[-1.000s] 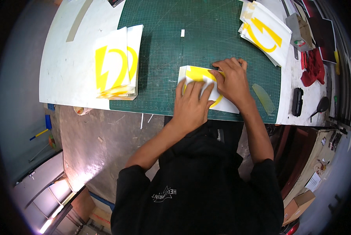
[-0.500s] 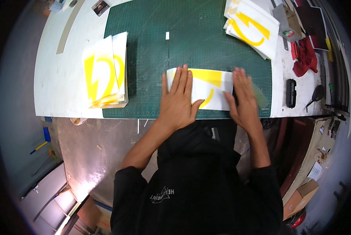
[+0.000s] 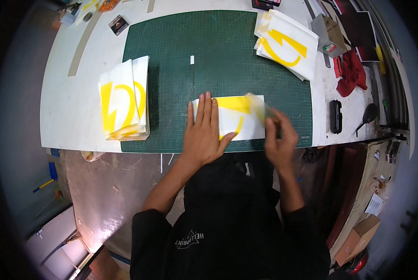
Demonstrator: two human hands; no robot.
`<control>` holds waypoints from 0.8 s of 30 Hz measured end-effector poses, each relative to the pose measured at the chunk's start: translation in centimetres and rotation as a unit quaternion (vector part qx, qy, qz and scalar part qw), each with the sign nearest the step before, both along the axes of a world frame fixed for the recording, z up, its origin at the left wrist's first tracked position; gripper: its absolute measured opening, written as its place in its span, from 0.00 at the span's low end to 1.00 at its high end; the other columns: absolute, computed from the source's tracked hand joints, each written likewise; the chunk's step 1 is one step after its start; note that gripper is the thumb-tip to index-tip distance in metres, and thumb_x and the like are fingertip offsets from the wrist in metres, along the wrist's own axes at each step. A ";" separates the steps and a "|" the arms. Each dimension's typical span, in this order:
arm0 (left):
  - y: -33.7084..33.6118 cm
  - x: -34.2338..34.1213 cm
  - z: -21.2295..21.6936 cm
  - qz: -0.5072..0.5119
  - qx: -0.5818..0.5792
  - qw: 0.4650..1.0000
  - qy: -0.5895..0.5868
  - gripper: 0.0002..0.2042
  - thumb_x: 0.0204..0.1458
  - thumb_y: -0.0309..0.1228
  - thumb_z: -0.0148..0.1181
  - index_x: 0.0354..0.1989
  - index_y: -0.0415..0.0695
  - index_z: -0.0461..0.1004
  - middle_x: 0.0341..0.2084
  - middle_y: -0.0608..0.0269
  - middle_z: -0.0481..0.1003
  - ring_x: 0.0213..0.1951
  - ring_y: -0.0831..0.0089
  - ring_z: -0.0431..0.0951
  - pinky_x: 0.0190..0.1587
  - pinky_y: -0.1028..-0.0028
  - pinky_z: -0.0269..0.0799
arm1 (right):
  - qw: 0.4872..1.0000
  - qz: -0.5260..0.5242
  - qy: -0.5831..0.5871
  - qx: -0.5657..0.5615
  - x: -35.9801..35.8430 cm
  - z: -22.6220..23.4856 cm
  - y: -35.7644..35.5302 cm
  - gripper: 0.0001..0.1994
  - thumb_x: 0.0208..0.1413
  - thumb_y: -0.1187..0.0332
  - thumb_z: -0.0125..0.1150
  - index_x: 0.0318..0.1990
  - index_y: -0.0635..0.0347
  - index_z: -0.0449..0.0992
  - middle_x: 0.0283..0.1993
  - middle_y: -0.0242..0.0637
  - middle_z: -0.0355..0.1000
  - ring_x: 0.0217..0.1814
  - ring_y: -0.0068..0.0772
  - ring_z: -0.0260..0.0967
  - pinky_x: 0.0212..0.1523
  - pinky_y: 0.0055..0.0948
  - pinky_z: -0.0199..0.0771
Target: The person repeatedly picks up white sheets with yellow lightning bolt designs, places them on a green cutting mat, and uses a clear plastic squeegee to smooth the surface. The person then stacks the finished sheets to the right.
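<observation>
The left hand (image 3: 203,132) lies flat and open, fingers spread, pinning a white sheet with a yellow graphic (image 3: 234,116) to the green cutting mat (image 3: 171,56) near the table (image 3: 73,107) edge. The right hand (image 3: 279,135) is blurred at the sheet's right end, closed on what looks like a translucent film or squeegee (image 3: 258,105). To do this well, keep the flat palm's weight steady so the sheet cannot creep, and work in even strokes away from that palm. Similar stacks (image 3: 122,100) (image 3: 286,42) wait on either side
</observation>
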State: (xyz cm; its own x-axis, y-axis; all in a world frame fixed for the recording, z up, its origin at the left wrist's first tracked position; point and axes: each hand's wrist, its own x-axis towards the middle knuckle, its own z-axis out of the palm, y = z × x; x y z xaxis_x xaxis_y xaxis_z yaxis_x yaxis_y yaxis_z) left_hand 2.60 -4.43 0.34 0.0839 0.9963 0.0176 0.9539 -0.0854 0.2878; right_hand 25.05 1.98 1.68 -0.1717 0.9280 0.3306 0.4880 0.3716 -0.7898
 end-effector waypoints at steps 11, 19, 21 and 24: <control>0.1 -0.2 -0.7 -0.002 0.033 0.999 0.009 0.53 0.64 0.67 0.45 0.73 0.19 0.52 0.76 0.25 0.48 0.80 0.38 0.44 0.78 0.38 0.34 | 0.989 0.005 -0.138 0.061 -3.3 -2.6 2.9 0.14 0.58 0.78 0.70 0.51 0.67 0.81 0.31 0.46 0.81 0.26 0.39 0.82 0.26 0.34 0.79; 0.2 -0.1 -0.7 -0.008 0.025 1.000 0.002 0.53 0.64 0.67 0.45 0.72 0.17 0.53 0.76 0.24 0.48 0.80 0.37 0.43 0.78 0.38 0.33 | 0.995 0.033 -0.048 -0.080 -2.0 -0.5 -3.6 0.11 0.60 0.75 0.69 0.49 0.67 0.80 0.36 0.49 0.82 0.33 0.41 0.85 0.34 0.35 0.84; 0.0 -0.1 -0.9 -0.004 0.023 1.000 0.009 0.53 0.65 0.67 0.45 0.73 0.19 0.52 0.77 0.25 0.47 0.80 0.37 0.43 0.78 0.38 0.32 | 0.990 -0.049 -0.063 -0.113 1.5 -0.7 -3.6 0.14 0.60 0.75 0.70 0.52 0.68 0.79 0.36 0.50 0.82 0.35 0.42 0.85 0.36 0.35 0.84; -0.1 -0.2 -1.0 0.001 0.018 1.000 0.016 0.53 0.65 0.67 0.44 0.74 0.20 0.51 0.77 0.25 0.47 0.80 0.38 0.43 0.78 0.38 0.32 | 0.986 -0.101 -0.063 -0.120 3.2 0.1 -3.8 0.14 0.60 0.74 0.70 0.52 0.70 0.79 0.35 0.50 0.82 0.33 0.42 0.85 0.35 0.34 0.84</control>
State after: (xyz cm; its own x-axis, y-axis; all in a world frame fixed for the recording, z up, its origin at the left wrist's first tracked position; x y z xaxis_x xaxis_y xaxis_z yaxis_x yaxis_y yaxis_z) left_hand 2.42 -4.52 -0.62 0.0825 0.9953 0.0508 0.9625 -0.0928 0.2548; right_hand 28.23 -1.79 1.75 -0.0019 0.9963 0.0859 0.6326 0.0677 -0.7715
